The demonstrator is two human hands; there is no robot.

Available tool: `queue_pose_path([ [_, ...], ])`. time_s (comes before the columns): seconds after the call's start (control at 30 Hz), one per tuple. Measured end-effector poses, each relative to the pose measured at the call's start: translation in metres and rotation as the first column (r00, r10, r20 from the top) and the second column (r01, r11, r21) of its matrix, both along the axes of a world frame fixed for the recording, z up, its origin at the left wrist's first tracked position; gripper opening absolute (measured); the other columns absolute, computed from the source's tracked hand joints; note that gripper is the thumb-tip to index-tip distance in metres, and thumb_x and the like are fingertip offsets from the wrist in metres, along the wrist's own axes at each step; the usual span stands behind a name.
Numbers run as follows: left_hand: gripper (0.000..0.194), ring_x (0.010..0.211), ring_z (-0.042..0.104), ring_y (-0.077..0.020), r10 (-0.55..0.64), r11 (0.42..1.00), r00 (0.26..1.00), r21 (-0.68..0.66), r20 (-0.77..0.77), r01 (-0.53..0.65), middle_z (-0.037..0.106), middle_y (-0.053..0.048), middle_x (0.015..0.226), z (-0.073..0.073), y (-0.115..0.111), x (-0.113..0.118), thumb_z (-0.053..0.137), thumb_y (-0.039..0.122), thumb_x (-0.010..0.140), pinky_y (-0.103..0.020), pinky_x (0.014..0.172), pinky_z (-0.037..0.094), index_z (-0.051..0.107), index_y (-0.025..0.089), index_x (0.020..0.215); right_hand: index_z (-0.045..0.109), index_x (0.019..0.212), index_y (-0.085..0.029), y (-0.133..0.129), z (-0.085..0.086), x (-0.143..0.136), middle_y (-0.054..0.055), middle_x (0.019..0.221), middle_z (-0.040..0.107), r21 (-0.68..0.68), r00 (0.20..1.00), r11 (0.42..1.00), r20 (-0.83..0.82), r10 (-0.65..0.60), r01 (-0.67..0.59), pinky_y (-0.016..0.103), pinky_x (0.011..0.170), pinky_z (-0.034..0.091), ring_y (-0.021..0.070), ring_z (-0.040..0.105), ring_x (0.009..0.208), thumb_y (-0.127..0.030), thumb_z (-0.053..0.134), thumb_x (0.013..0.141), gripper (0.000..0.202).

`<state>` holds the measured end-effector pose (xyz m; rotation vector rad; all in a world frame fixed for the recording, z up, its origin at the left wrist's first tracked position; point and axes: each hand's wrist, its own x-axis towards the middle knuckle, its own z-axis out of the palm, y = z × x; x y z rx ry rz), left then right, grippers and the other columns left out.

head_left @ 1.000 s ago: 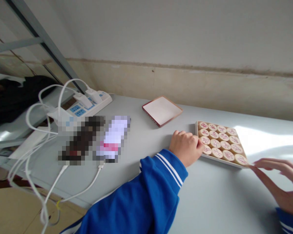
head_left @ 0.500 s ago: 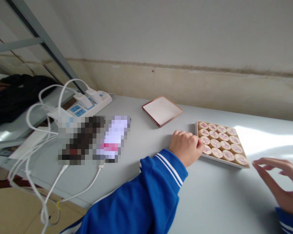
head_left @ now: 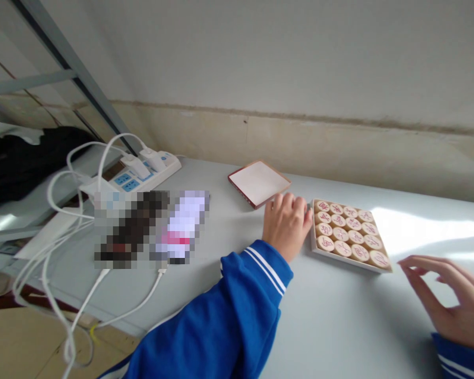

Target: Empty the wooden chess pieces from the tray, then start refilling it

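Observation:
A shallow white box (head_left: 349, 262) holds several round wooden pieces (head_left: 354, 224) with red characters, set in rows. Just left of it is my left hand (head_left: 286, 226), back upward, its fingers curled down and their tips hidden; whether it holds anything does not show. Beyond that hand, a white-faced lid (head_left: 258, 182) with a reddish-brown rim lies near the wall. My right hand (head_left: 450, 300) is at the box's near right corner, thumb and forefinger tips pressed together with nothing visible between them.
Two blurred phones, one dark (head_left: 136, 226) and one lit (head_left: 183, 223), lie on the grey table (head_left: 319, 321) at the left with cables attached. A power strip (head_left: 161, 171) with white plugs stands behind them. Metal rails (head_left: 98, 105) and black cloth (head_left: 27, 163) are at the far left.
My left hand has drawn back from the box's left side, toward the lid, and its fingers point more away from me. My right hand keeps its pinch beside the box corner. The view has shifted slightly.

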<state>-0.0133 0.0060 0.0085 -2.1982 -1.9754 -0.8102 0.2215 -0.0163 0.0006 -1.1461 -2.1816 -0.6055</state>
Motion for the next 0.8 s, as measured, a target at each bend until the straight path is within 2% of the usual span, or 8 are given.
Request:
queue_pose_path([
  [0.1, 0.034, 0.106, 0.044, -0.0209, 0.124, 0.990, 0.990, 0.073, -0.070, -0.119, 0.050, -0.008, 0.117, 0.001, 0.007, -0.014, 0.048, 0.034, 0.080, -0.034, 0.085, 0.036, 0.046, 0.018, 0.110, 0.052, 0.082, -0.020, 0.001, -0.001, 0.004, 0.001, 0.070, 0.058, 0.001, 0.999, 0.999, -0.016, 0.042, -0.042, 0.023, 0.058, 0.042, 0.0132, 0.056, 0.062, -0.028, 0.044, 0.082, 0.011],
  [0.17, 0.037, 0.112, 0.040, -0.0222, 0.142, 0.990, 0.982, 0.025, -0.125, -0.140, 0.047, -0.010, 0.121, -0.004, 0.011, -0.022, 0.049, 0.032, 0.080, -0.035, 0.088, 0.035, 0.044, 0.016, 0.112, 0.052, 0.083, -0.020, 0.002, -0.001, 0.006, 0.001, 0.072, 0.059, -0.010, 0.999, 0.999, -0.020, 0.050, -0.050, 0.023, 0.060, 0.043, 0.0127, 0.056, 0.062, -0.027, 0.045, 0.081, 0.010],
  [0.27, 0.022, 0.104, 0.048, -0.0201, 0.109, 0.988, 0.981, -0.095, -0.158, -0.125, 0.056, -0.009, 0.109, -0.011, 0.016, -0.028, 0.042, 0.021, 0.084, -0.033, 0.084, 0.038, 0.050, 0.015, 0.103, 0.053, 0.083, -0.021, 0.001, -0.002, 0.007, 0.001, 0.074, 0.060, -0.047, 0.998, 0.998, -0.041, 0.048, -0.050, 0.024, 0.062, 0.043, 0.0122, 0.057, 0.064, -0.027, 0.047, 0.080, 0.009],
  [0.4, 0.022, 0.079, 0.059, -0.0158, 0.060, 0.982, 0.986, -0.167, -0.153, -0.086, 0.063, -0.005, 0.084, -0.007, 0.015, -0.029, 0.034, 0.012, 0.085, -0.027, 0.070, 0.041, 0.056, 0.016, 0.085, 0.054, 0.081, -0.020, 0.000, -0.003, 0.006, 0.002, 0.076, 0.060, -0.082, 0.992, 0.996, -0.125, 0.030, -0.041, 0.026, 0.063, 0.043, 0.0127, 0.056, 0.064, -0.028, 0.046, 0.080, 0.011],
  [0.57, 0.019, 0.075, 0.061, -0.0157, -0.005, 0.999, 0.984, -0.052, 0.176, 0.015, 0.066, -0.002, 0.084, 0.023, -0.007, -0.014, 0.042, 0.029, 0.085, -0.026, 0.065, 0.043, 0.058, 0.021, 0.088, 0.056, 0.083, -0.020, -0.003, 0.000, 0.005, 0.004, 0.082, 0.060, -0.046, 0.979, 0.998, -0.197, 0.043, -0.053, 0.029, 0.068, 0.044, 0.0163, 0.057, 0.075, -0.024, 0.050, 0.078, 0.009],
  [0.63, 0.019, 0.075, 0.061, -0.0148, -0.088, 0.994, 0.883, -0.014, 0.461, 0.106, 0.067, -0.001, 0.086, 0.040, -0.021, 0.001, 0.047, 0.035, 0.082, -0.025, 0.067, 0.045, 0.058, 0.022, 0.089, 0.056, 0.093, -0.021, -0.003, 0.000, 0.004, 0.007, 0.093, 0.059, -0.053, 0.951, 0.998, -0.308, 0.012, -0.030, 0.031, 0.068, 0.044, 0.0200, 0.055, 0.086, -0.025, 0.054, 0.074, 0.019],
  [0.7, 0.019, 0.074, 0.062, -0.0132, -0.175, 0.964, 0.638, -0.001, 0.750, 0.266, 0.067, -0.002, 0.085, 0.057, -0.036, 0.020, 0.051, 0.035, 0.079, -0.024, 0.066, 0.047, 0.058, 0.020, 0.089, 0.049, 0.109, -0.023, -0.003, -0.001, 0.003, 0.010, 0.109, 0.053, -0.133, 0.858, 0.988, -0.514, 0.000, -0.080, 0.033, 0.068, 0.045, 0.0231, 0.051, 0.096, -0.031, 0.055, 0.073, 0.037],
  [0.8, 0.018, 0.077, 0.062, -0.0138, -0.165, 0.873, 0.229, 0.034, 0.959, 0.486, 0.066, -0.004, 0.085, 0.072, -0.052, 0.047, 0.053, 0.029, 0.077, -0.024, 0.067, 0.049, 0.056, 0.015, 0.088, 0.035, 0.124, -0.024, -0.001, -0.001, -0.001, 0.011, 0.123, 0.045, -0.222, 0.539, 0.916, -0.842, -0.006, -0.336, 0.038, 0.073, 0.047, 0.0249, 0.049, 0.105, -0.043, 0.041, 0.078, 0.050],
])
